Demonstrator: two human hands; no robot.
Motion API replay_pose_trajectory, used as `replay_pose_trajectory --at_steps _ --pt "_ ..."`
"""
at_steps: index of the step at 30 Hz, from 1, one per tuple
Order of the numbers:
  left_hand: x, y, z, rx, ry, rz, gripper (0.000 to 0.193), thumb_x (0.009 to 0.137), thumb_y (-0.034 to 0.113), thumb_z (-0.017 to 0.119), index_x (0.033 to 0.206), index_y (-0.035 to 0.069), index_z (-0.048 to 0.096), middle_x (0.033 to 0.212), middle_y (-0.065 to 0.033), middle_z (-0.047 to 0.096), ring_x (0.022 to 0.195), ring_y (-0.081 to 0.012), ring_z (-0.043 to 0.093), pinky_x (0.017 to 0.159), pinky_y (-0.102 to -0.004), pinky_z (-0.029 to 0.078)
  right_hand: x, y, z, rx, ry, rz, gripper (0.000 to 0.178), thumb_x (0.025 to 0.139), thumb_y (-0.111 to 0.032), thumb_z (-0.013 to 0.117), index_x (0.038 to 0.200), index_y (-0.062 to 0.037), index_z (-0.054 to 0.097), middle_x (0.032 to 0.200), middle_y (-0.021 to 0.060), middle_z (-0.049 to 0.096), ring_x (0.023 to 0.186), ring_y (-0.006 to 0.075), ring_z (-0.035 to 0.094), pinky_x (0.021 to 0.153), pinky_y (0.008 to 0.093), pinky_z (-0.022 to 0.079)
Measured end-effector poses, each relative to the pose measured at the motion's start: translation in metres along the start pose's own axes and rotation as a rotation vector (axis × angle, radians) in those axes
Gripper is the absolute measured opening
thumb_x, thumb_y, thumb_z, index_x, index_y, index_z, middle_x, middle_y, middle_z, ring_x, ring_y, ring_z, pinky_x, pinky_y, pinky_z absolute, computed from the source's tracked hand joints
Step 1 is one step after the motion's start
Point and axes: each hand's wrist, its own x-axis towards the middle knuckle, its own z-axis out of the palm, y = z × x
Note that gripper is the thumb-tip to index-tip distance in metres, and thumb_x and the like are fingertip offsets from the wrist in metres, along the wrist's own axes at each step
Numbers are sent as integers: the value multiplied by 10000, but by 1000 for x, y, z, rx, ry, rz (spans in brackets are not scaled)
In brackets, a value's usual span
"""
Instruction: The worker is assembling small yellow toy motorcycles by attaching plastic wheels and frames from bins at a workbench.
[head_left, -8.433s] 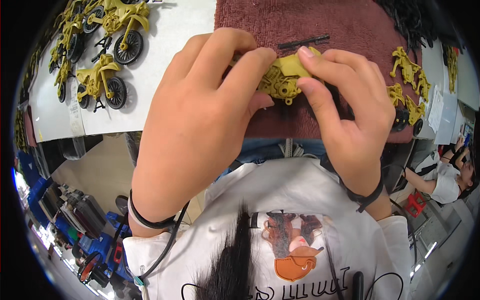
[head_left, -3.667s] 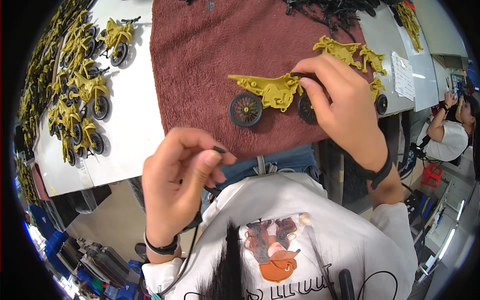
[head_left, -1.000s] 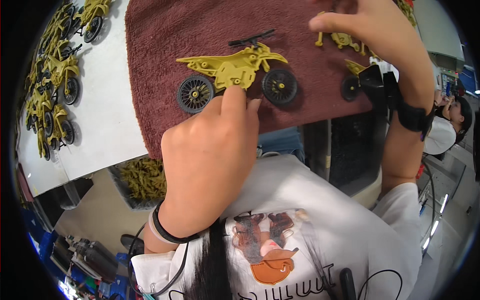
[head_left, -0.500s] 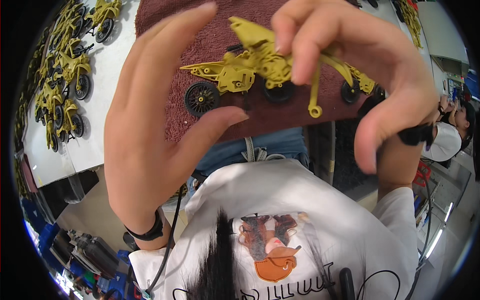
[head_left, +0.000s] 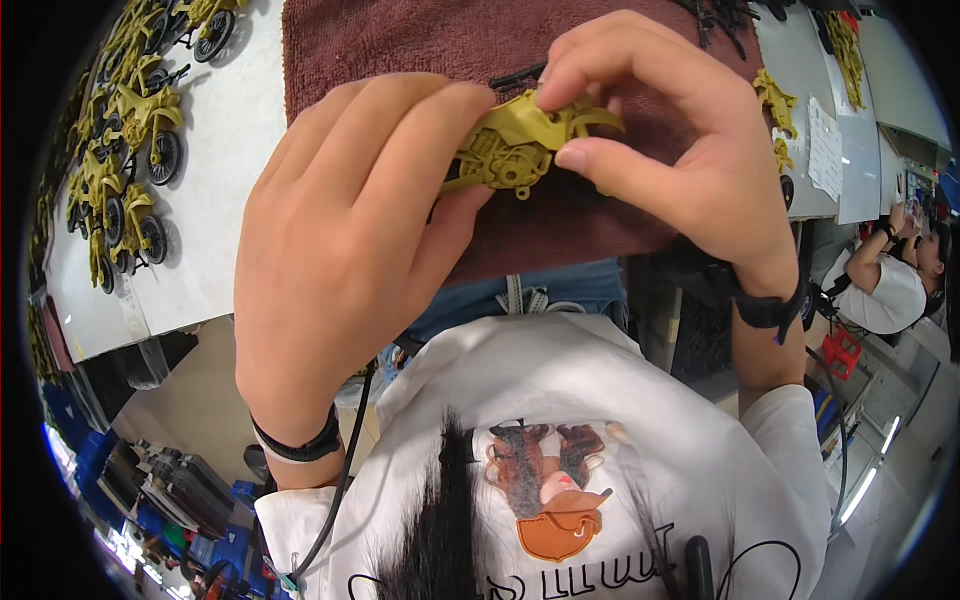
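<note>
Between my hands, above the towel, is a mustard-yellow toy motorcycle body [head_left: 515, 150] with a moulded engine and a curved fender-like piece at its right end. My left hand [head_left: 345, 215] is closed round its left end, and its fingers hide that part. At the other end, my right hand [head_left: 675, 150] pinches the body between thumb and fingers. A thin black bar [head_left: 520, 76] shows just behind it; whether it is attached I cannot tell. Any wheels on this piece are out of sight.
Under my hands lies a maroon towel [head_left: 380, 45]. Several yellow toy motorcycles with black wheels [head_left: 150, 140] stand on the white table [head_left: 225, 200] at left. More yellow parts [head_left: 775, 105] and black parts [head_left: 722, 22] lie at right. Another person [head_left: 890, 280] sits far right, near a red stool [head_left: 842, 355].
My hands have come together and closed on the yellow pieces, which were apart, the upper one held only by my right hand. The wheels seen earlier are now covered.
</note>
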Motion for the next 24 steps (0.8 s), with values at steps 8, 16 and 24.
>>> replay_pose_trajectory --at_steps 8,16,24 --pt "-2 -6 9 -25 -25 -27 390 707 -10 713 1085 18 621 1070 -116 623 961 -296 603 811 -356 492 -3 1 13 -351 167 -105 215 763 -7 695 967 25 636 937 128 628 819 175 628 711 269 490" --pt "-6 -8 10 -116 -39 -100 385 724 -14 698 1100 23 624 1107 -124 589 994 -289 587 854 -348 472 -23 13 34 -444 308 -3 197 750 3 710 945 1 683 954 94 641 875 187 618 783 261 476" --pt "-16 1 8 -325 55 -321 448 652 -26 748 1072 -1 592 1084 -120 588 1000 -253 583 883 -320 452 -26 6 65 464 643 143 424 744 70 721 1123 12 542 1105 130 598 1022 162 580 898 282 462"
